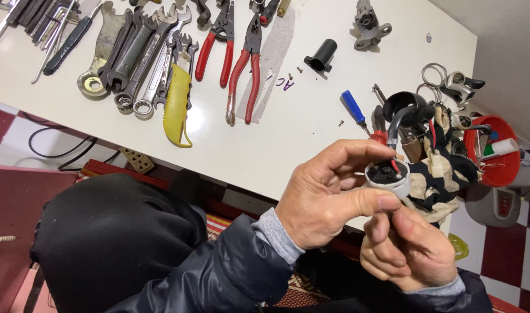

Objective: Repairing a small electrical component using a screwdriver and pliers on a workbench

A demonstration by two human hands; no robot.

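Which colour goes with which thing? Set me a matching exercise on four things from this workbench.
Things:
1. round housing
2. pliers' handles
3. screwdriver handle
4. short tube

Colours:
a. blue
b. black
c. white
d. red

Pairs: 1-c, 2-d, 3-a, 4-b

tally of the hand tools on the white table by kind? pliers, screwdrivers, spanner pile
Red-handled pliers: 2
Blue-handled screwdriver: 1
Yellow-handled tool: 1
Spanners, overlapping pile: about 6, exact count unclear
Total: about 10
Not counted: the small round white part with wires, held by both hands, left and right.
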